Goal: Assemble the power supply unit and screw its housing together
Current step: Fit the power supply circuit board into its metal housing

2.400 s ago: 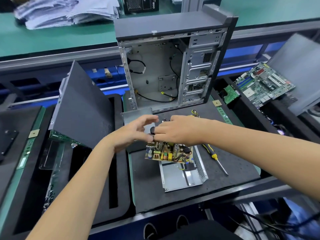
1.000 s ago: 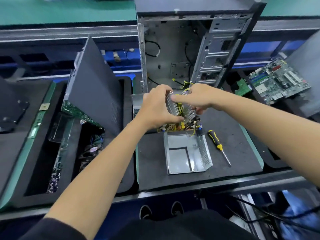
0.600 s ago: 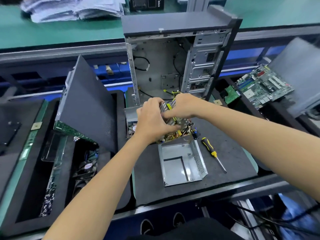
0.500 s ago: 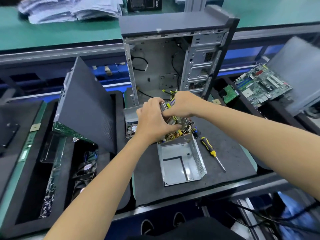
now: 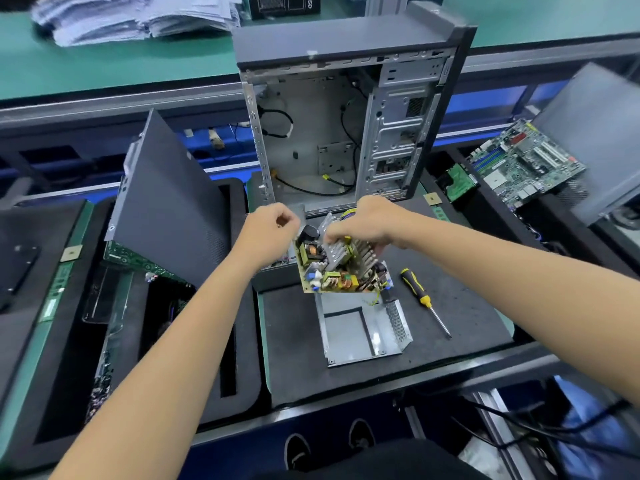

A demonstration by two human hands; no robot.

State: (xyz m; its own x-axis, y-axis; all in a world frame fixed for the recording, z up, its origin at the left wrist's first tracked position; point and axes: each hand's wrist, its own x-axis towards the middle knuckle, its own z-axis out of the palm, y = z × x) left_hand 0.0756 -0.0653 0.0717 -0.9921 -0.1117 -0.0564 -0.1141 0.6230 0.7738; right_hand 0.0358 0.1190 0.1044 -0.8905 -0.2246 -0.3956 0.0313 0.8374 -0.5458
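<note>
The left hand (image 5: 268, 233) has let go of the circuit board (image 5: 337, 263) and now is beside it. The right hand (image 5: 367, 223) alone holds the board, turned component-side up.

Only one legible marking: white digits "850" on the black rectangular box (image 5: 284, 5) at the top edge of the view, standing on the far green desk (image 5: 104, 71). The digits sit at the box's right end; the rest of its face is cut off by the frame. Print on the green motherboard (image 5: 526, 164) at right, on the stacked white paper sheets (image 5: 135, 19) and on the power supply circuit board (image 5: 337, 268) is too small or blurred to read.
</note>
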